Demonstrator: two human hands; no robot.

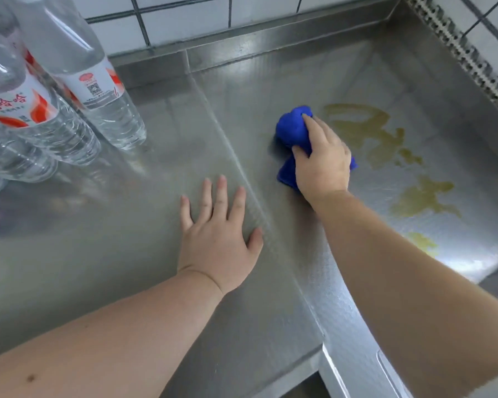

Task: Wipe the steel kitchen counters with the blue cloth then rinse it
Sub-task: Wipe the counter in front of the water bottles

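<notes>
Steel bench (104,254) surfaces fill the view, meeting along a seam that runs just beside the left hand's thumb and away toward a white tiled wall (184,21) with dark grout. A perforated metal strip (457,50) lines the far side beyond the right hand.

The right hand (322,162) is closed over the blue cloth (292,130), palm down, pressing it onto the bench. The cloth is bunched: most of it bulges out ahead of the fingertips and to the thumb side, a fold shows under the heel of the hand, and a small corner peeks out on the little-finger side. Yellowish-brown smears (368,127) lie on the steel just beyond the little-finger side of that hand, with further patches (423,199) trailing back alongside the forearm.

The left hand (219,234) rests flat on the bench, fingers spread and holding nothing, well apart from the cloth, which lies ahead of it and off its thumb side. Clear plastic water bottles (78,79) with red and white labels stand beyond its little-finger side.
</notes>
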